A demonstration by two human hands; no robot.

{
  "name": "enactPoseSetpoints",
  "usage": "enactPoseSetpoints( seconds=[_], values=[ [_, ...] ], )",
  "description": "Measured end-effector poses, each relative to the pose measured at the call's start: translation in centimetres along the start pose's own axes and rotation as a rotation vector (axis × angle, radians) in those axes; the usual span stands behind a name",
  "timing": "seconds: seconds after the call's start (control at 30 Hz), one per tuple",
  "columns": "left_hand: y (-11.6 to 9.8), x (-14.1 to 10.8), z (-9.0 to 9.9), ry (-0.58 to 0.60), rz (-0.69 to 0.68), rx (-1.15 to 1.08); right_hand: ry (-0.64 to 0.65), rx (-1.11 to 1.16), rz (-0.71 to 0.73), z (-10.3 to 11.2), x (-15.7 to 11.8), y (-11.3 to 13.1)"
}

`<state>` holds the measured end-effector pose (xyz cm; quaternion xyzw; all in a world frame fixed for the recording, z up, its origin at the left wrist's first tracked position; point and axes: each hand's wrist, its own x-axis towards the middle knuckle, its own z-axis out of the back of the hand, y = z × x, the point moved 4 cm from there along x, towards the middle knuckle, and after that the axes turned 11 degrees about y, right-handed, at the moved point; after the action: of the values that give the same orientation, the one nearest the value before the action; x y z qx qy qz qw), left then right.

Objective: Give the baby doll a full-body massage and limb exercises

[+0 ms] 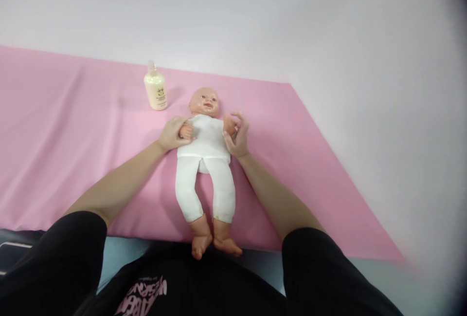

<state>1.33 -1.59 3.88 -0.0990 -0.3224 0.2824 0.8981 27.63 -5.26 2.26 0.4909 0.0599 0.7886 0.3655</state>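
Note:
A baby doll (204,138) with a bare head and a white cloth body lies on its back on a pink-covered table (284,106). Its bare feet reach past the near edge, close to my black shirt. At the doll's left-hand side in the picture, my left hand (172,133) is closed around its arm, with the small doll hand (186,131) showing beyond my fingers. On the other side my right hand (239,136) grips the doll's other hand (229,125) between thumb and curled fingers.
A pump bottle (156,91) of pale yellow liquid with a printed label stands to the left of the doll's head. Behind the table and to its right is a plain white surface (365,53). Wrinkles run through the pink cover on the left.

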Motion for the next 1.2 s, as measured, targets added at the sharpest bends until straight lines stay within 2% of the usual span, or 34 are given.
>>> enactPoseSetpoints(
  seconds=[0.07, 0.17, 0.27, 0.33, 0.47, 0.63, 0.77, 0.87, 0.93, 1.1, 1.2],
  values=[
    [-0.6, 0.1, 0.1, 0.050, -0.056, 0.015, 0.033, -0.011, 0.066, -0.1, -0.2, 0.5],
    [-0.7, 0.0, 0.1, 0.052, -0.092, 0.016, 0.105, -0.077, 0.153, 0.0, -0.2, 1.6],
    [-0.3, 0.1, -0.2, 0.028, -0.042, 0.001, 0.083, -0.116, 0.155, 0.3, 0.0, 1.9],
    [0.2, 0.2, -0.3, -0.004, 0.038, -0.021, 0.055, -0.139, 0.083, 0.4, 0.1, 1.4],
    [1.4, 0.5, -0.6, -0.068, 0.139, -0.086, 0.089, -0.176, -0.138, 0.0, 0.5, -0.3],
    [2.7, 0.6, -0.9, -0.061, 0.177, -0.093, 0.133, -0.200, -0.278, 0.0, 0.6, -2.1],
    [2.5, 0.9, -0.6, -0.050, 0.143, -0.078, 0.200, -0.139, -0.392, -0.2, 0.0, -4.1],
    [2.8, 1.0, -0.7, -0.031, 0.153, -0.071, 0.200, -0.104, -0.437, -0.3, -0.3, -5.1],
    [3.7, 0.7, -1.1, -0.024, 0.205, -0.090, 0.178, -0.093, -0.436, -0.3, -0.2, -5.3],
    [6.4, 0.0, -1.9, -0.057, 0.336, -0.165, 0.159, -0.053, -0.472, 0.0, 0.3, -4.8],
    [6.5, 0.0, -1.9, -0.051, 0.358, -0.180, 0.153, -0.043, -0.516, 0.2, 0.4, -4.4]
  ],
)
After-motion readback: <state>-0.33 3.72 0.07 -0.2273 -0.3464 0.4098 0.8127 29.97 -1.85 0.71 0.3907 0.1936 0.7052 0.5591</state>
